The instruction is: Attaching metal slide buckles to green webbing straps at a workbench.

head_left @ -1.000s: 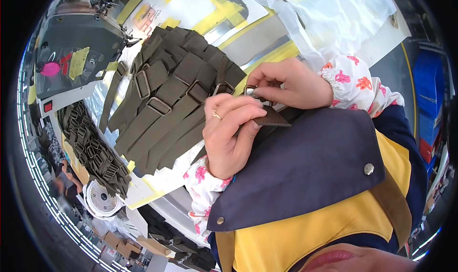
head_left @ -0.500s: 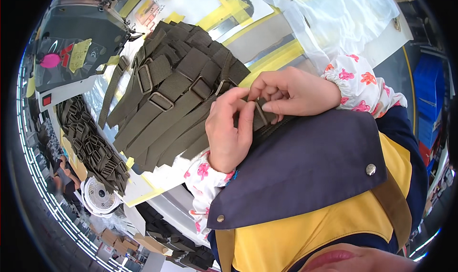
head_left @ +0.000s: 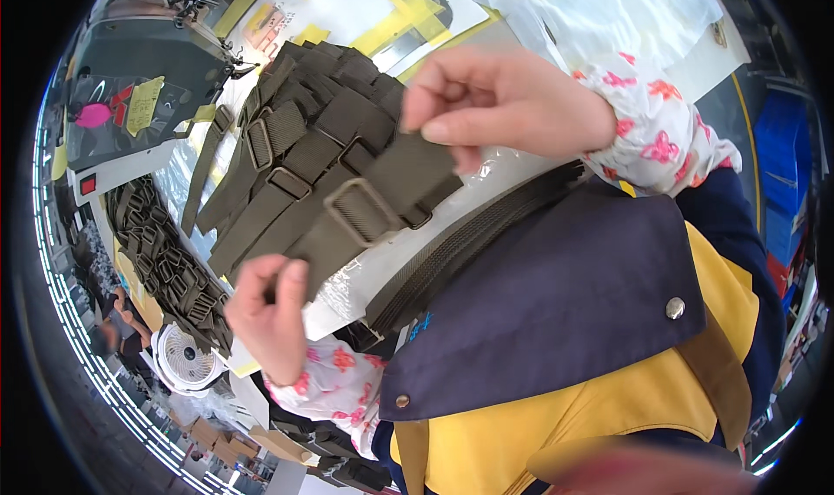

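Observation:
An olive-green webbing strap point(head_left: 417, 178) stretches between my hands, over a pile of similar straps. A rectangular slide buckle point(head_left: 361, 212) sits on it near the middle, the webbing threaded through. My right hand point(head_left: 512, 104) pinches the strap's upper right end between thumb and fingers. At the lower left end my left hand point(head_left: 274, 317) is closed with thumb against fingers, the strap meeting its fingertips. Beneath lies the strap pile point(head_left: 261, 226), with more buckles among the layers.
More buckled straps point(head_left: 165, 256) hang along the table's left side, near a white fan point(head_left: 187, 356). A row of webbing point(head_left: 469, 239) lies along the front edge by my apron point(head_left: 539, 295). Clear plastic sheeting point(head_left: 608, 17) covers the far right. A person point(head_left: 126, 321) is in the left background.
My hands, close together at a buckle before, have moved apart. The left went down and left, the right up a little, and the strap with its buckle now spans between them.

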A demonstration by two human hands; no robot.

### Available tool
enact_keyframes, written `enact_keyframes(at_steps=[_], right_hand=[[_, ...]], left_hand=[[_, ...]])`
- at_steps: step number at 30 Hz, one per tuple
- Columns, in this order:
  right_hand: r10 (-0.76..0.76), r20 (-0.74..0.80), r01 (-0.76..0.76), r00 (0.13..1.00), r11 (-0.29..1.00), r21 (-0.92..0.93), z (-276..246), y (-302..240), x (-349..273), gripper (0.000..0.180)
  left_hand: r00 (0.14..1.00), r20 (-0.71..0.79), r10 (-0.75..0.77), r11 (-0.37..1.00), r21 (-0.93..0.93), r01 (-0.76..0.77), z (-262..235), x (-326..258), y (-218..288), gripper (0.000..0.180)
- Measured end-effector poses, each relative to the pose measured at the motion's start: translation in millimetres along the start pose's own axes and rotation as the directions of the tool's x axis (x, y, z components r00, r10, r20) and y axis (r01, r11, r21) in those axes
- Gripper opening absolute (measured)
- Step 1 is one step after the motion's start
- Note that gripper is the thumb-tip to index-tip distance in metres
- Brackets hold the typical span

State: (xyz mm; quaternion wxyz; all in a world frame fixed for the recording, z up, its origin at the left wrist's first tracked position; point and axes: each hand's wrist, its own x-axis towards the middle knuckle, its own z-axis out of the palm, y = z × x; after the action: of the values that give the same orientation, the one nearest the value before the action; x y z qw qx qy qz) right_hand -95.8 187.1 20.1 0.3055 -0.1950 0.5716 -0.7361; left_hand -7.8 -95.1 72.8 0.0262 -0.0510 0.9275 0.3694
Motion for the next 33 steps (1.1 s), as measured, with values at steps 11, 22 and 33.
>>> enact_keyframes(at_steps=[11,22,33], right_hand=[[-0.111,0.006,0.081,0.994,0.691,-0.718,-58.7,-15.4,-36.9,0.012],[-0.3,-0.265,-0.201,0.916,0.227,-0.953,-104.1,24.1,-43.7,0.015],[-0.389,-0.372,-0.377,0.843,0.068,-0.924,-95.3,39.1,-28.7,0.04]], left_hand=[[0.834,0.312,0.456,0.887,-0.083,-0.454,82.9,1.4,14.0,0.025],[0.665,0.545,0.511,0.859,-0.357,-0.368,162.9,30.6,28.6,0.017],[0.694,0.497,0.521,0.853,-0.34,-0.397,165.5,28.7,31.8,0.016]])
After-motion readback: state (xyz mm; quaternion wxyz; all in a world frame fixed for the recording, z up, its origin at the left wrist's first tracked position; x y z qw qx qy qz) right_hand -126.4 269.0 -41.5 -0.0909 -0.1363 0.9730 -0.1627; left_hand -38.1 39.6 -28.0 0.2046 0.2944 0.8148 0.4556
